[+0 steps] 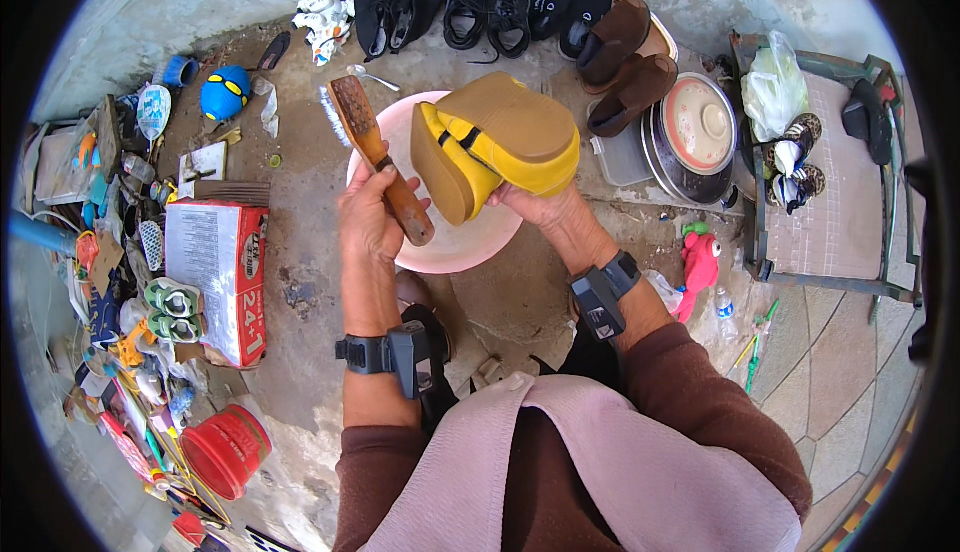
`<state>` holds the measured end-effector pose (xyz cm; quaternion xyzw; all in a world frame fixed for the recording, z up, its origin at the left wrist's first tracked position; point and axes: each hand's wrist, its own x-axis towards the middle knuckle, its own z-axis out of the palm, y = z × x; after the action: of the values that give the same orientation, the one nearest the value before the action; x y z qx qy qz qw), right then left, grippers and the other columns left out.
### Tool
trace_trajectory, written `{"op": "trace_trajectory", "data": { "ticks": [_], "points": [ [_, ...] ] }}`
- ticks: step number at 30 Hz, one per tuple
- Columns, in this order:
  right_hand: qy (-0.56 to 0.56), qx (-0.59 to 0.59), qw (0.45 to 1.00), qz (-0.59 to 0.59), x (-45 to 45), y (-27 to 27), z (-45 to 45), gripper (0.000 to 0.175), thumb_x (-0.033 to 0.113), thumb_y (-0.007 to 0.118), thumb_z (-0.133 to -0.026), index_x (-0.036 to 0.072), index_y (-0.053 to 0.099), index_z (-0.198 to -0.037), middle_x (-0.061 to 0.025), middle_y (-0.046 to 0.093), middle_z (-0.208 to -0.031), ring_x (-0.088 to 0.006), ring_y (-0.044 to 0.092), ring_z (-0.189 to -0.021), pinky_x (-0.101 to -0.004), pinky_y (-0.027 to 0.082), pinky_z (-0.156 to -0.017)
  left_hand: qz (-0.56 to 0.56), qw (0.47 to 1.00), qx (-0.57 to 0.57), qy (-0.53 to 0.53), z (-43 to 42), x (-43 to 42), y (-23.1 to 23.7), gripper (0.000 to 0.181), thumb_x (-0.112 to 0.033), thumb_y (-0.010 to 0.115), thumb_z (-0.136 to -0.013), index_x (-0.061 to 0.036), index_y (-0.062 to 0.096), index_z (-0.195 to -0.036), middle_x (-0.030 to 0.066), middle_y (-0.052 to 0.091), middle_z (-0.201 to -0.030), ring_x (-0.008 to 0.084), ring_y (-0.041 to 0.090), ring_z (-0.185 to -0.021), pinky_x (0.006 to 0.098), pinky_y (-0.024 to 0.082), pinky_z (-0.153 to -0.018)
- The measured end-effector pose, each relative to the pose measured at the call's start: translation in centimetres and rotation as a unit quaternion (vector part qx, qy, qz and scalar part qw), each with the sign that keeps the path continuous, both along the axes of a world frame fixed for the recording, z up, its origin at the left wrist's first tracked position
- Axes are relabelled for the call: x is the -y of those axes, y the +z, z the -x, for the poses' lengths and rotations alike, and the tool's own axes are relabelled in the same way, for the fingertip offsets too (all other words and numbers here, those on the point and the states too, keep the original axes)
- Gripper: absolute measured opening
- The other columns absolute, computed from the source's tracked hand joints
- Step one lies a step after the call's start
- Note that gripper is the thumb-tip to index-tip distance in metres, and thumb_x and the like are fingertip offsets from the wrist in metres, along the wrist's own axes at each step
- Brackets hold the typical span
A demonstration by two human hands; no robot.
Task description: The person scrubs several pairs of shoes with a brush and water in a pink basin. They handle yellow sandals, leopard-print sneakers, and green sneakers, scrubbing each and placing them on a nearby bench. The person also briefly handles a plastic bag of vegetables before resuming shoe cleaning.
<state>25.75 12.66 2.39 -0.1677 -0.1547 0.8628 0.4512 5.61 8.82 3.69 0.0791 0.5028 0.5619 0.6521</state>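
Note:
My left hand [373, 211] grips the handle of a wooden scrubbing brush [367, 132], its white bristles facing left. In my right hand [536, 203] is a pair of yellow shoes [517, 132], held together with their tan soles turned up towards me. Both shoes hang above a pink-rimmed plastic basin [480, 256] on the concrete floor. Brush and shoes are apart. My right fingers are partly hidden beneath the shoes.
Several black shoes [465, 4] line the wall, with brown slippers [615, 42] beside them. Lidded pots [697, 132] and a metal-framed rack [825, 222] stand right. A red carton [217, 274], a red bucket [225, 451] and clutter lie left. A spoon [373, 78] rests behind the basin.

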Motion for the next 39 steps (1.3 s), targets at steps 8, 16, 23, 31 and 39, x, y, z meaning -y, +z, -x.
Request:
{"op": "trace_trajectory", "data": {
  "ticks": [8,16,23,31,39],
  "points": [
    [-0.017,0.282,0.941,-0.186,0.4,-0.1,0.6,0.041,0.015,0.064,-0.078,0.006,0.049,-0.115,-0.0052,0.057,-0.103,-0.0149,0.056,-0.089,-0.0278,0.049,-0.068,-0.072,0.996,0.053,0.018,-0.6,-0.5,-1.8,0.033,-0.016,0.062,-0.081,0.0017,0.052,-0.106,0.0074,0.058,-0.103,0.0201,0.055,-0.095,0.0342,0.040,-0.091],
    [0.054,0.302,0.943,-0.129,0.4,0.5,0.5,0.042,0.012,0.064,-0.078,0.003,0.049,-0.116,-0.0027,0.055,-0.103,-0.0077,0.052,-0.090,-0.0201,0.045,-0.073,-0.025,0.992,0.016,0.122,0.2,-0.6,-0.7,0.055,0.001,0.056,-0.065,-0.0018,0.040,-0.118,0.0096,0.053,-0.102,0.0224,0.054,-0.092,0.0377,0.045,-0.084],
    [0.067,0.356,0.885,-0.294,-0.1,2.5,0.9,0.014,0.004,0.060,-0.079,0.001,0.062,-0.093,0.0026,0.059,-0.087,-0.0040,0.050,-0.077,-0.0185,0.043,-0.071,-0.137,0.980,0.015,0.142,0.1,-0.6,0.2,0.072,0.008,0.052,-0.063,-0.0042,0.027,-0.129,0.0104,0.050,-0.108,0.0200,0.054,-0.088,0.0293,0.046,-0.070],
    [0.086,0.336,0.900,-0.262,-0.3,2.3,1.1,0.017,0.001,0.058,-0.079,0.002,0.061,-0.095,-0.0006,0.061,-0.089,-0.0059,0.053,-0.079,-0.0195,0.044,-0.072,-0.202,0.972,-0.009,0.119,-0.2,-0.4,1.1,0.081,0.011,0.048,-0.062,-0.0034,0.016,-0.135,0.0142,0.049,-0.116,0.0227,0.052,-0.101,0.0304,0.044,-0.084],
    [0.087,0.351,0.892,-0.271,-0.3,2.2,1.4,0.016,0.002,0.057,-0.079,0.002,0.060,-0.095,0.0004,0.060,-0.085,-0.0049,0.054,-0.078,-0.0192,0.044,-0.070,-0.226,0.967,0.020,0.117,-0.4,-0.4,1.8,0.086,0.011,0.045,-0.055,-0.0060,0.018,-0.135,0.0138,0.039,-0.128,0.0251,0.044,-0.113,0.0327,0.040,-0.094]
  ]
}}
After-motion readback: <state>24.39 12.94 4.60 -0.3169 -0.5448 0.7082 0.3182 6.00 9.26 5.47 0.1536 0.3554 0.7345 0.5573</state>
